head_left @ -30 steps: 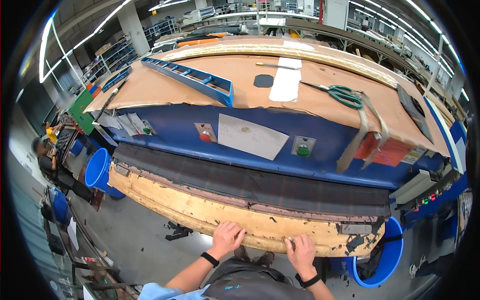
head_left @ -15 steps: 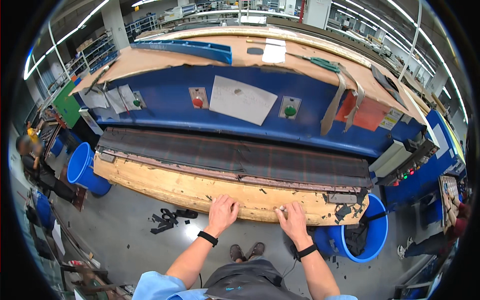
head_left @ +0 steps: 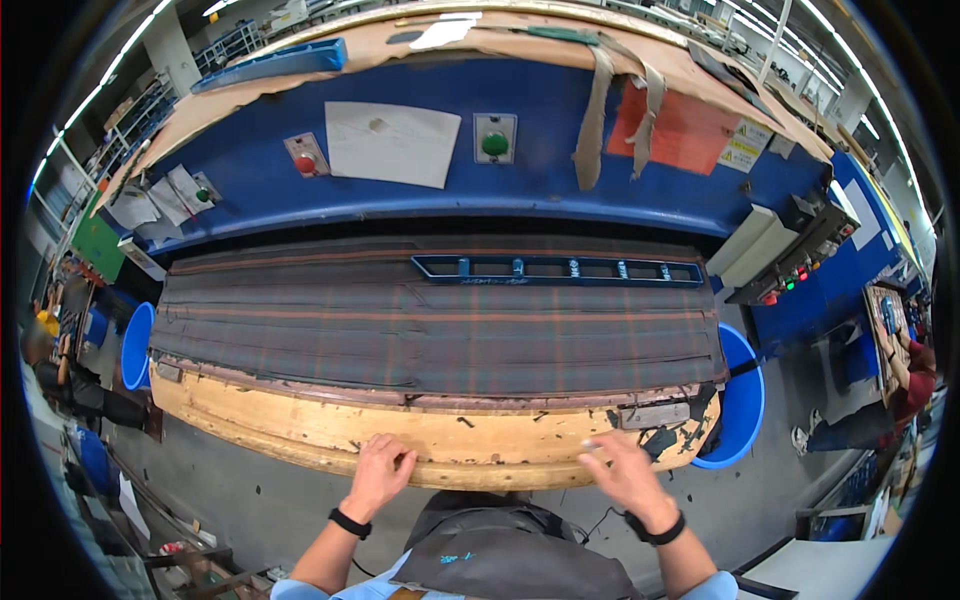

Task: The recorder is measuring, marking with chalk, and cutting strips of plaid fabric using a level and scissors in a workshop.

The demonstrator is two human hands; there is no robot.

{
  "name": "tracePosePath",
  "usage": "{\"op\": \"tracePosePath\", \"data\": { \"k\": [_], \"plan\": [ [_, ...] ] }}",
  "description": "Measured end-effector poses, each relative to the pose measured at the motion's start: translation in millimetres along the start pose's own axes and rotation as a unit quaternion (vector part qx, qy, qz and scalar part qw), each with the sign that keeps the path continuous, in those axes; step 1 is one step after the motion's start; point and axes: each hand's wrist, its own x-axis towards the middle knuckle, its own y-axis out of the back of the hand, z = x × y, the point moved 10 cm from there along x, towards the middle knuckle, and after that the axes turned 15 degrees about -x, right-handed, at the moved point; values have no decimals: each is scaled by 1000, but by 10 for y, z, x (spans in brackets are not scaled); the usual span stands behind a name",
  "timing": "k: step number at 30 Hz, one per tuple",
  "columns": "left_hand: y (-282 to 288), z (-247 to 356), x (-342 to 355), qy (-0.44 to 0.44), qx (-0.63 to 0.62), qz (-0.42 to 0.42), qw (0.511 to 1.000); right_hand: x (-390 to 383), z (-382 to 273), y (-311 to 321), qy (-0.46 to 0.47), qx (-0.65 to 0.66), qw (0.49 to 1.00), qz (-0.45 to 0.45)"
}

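Observation:
My left hand (head_left: 380,474) rests loosely on the front of the light wooden ledge (head_left: 520,430), its fingers slightly bent and nothing visible in them. Further right, my right hand (head_left: 630,482) is over the same ledge, thumb and fingers apart, with nothing clearly held. Beyond the ledge lies a wide stack of dark plaid cloth (head_left: 330,330) with thin reddish lines. On its far right part sits a long narrow blue metal cutting die (head_left: 545,268), divided by crosspieces. Neither hand touches the cloth or the die.
A blue machine beam (head_left: 400,205) with green (head_left: 495,144) and red (head_left: 306,163) buttons spans behind the cloth. Another blue die (head_left: 270,66) lies on its top. Dark scraps (head_left: 660,440) litter the ledge's right end. Blue bins (head_left: 740,400) flank it; people stand at both sides.
The cloth now extends much further out from under the beam, showing the blue die on it. My view has moved closer and rightward. My hands are wider apart.

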Motion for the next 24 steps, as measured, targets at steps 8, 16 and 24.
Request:
{"op": "tracePosePath", "data": {
  "k": [8, 16, 24],
  "plan": [
    [484, 261, 632, -8, -13, 90, 996, 144, 566, 1173, -64, -63, 986, 139],
    [234, 257, 1329, -10, 23, 97, 995, 1298, -81, 619, 93, -106, 985, 98],
    [168, -36, 1333, 7, 39, 41, 998, 1905, -242, -263, 66, -240, 968, 21]
  ]
}}
